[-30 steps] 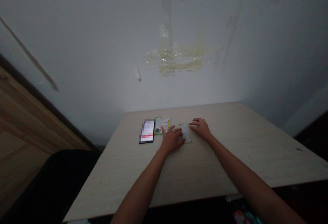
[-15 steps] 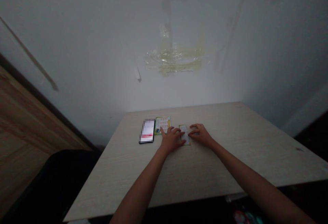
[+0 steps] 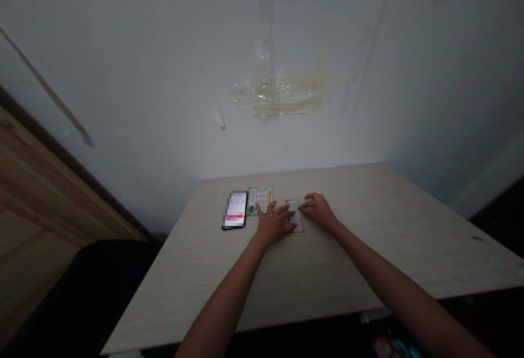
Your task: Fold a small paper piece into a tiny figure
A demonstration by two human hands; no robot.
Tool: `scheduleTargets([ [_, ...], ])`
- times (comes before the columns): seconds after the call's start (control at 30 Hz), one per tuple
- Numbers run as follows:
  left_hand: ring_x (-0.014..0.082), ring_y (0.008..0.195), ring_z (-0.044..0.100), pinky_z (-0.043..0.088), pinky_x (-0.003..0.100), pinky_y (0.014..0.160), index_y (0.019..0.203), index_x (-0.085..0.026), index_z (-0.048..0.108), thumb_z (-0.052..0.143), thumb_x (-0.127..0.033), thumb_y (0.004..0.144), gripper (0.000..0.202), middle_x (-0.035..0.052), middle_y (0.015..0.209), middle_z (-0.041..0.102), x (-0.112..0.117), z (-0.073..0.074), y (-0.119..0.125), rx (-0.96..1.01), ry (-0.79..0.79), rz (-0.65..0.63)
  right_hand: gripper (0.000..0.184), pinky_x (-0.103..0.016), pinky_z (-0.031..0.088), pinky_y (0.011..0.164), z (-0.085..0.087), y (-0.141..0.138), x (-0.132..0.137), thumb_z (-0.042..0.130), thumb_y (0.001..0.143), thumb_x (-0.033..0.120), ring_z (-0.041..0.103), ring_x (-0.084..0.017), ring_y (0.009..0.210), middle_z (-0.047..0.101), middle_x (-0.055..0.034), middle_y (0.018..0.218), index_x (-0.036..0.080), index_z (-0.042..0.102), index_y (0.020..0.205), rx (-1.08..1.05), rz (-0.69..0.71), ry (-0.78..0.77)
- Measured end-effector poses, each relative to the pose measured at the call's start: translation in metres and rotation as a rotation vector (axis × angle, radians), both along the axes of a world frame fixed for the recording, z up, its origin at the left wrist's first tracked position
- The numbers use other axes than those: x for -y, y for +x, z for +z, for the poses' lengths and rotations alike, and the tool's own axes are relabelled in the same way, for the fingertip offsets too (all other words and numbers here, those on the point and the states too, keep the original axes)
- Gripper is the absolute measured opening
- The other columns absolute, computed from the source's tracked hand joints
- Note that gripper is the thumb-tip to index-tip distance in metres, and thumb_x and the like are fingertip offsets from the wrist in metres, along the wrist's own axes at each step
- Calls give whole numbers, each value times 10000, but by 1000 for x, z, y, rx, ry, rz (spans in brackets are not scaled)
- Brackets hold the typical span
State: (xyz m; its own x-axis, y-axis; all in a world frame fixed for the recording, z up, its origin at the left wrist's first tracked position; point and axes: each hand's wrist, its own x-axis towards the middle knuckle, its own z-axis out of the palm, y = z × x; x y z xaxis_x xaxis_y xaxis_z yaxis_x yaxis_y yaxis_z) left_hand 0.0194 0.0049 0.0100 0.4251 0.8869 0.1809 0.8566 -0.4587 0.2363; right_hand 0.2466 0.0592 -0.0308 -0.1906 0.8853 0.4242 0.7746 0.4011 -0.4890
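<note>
The left hand [image 3: 273,224] lay palm down with its fingers spread, its thumb and forefinger over the left side of a narrow printed paper [image 3: 296,220]. The right hand [image 3: 321,209] was apart from it, fingertips at the paper's right edge; whether they pinched it could not be told. The paper thus lay flat between the two hands on a pale wood-grain table [image 3: 327,276]. The left little finger reached over a green-edged printed sheet [image 3: 258,194]. Just left of that sheet lay a smartphone [image 3: 235,210], its lit screen pixelated. Behind, clear tape [image 3: 286,96] clung to the white wall [image 3: 143,74].
</note>
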Motion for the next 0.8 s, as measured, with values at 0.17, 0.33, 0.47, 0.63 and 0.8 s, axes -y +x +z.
scheduleTargets([
  [0.17,374,1427,272,-86,806,1048,1289,-504,545,552,-628,837,469,-80,1471,493,1,2,0,-15,-15,8,153,-382,425,983,3,-4,-7,698,796,355,533,-245,1088,644,-91,1136,255,796,858,4,-67,-31],
  [0.33,373,1428,265,-96,807,1040,1276,-517,547,555,-632,835,456,-93,1474,488,1,3,0,-6,-16,8,151,-370,424,972,6,-6,-12,692,807,368,536,-242,1069,647,-82,1120,277,798,865,23,-104,-39],
  [0.47,373,1433,249,-111,804,1035,1269,-511,556,553,-628,839,445,-91,1476,486,1,3,0,-3,-29,9,164,-369,426,951,10,-8,-15,686,816,374,544,-249,1062,645,-86,1125,272,796,881,35,-129,-43],
  [0.63,370,1432,250,-143,798,1026,1271,-514,554,567,-619,837,447,-99,1478,483,2,3,-1,13,-31,2,186,-369,426,943,11,-10,-19,684,817,392,545,-248,1061,645,-82,1123,262,791,897,25,-164,-47],
  [0.8,381,1428,255,-133,808,1022,1269,-508,560,559,-622,840,444,-91,1477,485,2,5,-1,12,-37,0,199,-368,424,943,11,-13,-21,676,823,412,536,-245,1070,633,-81,1124,267,787,901,21,-195,-47],
])
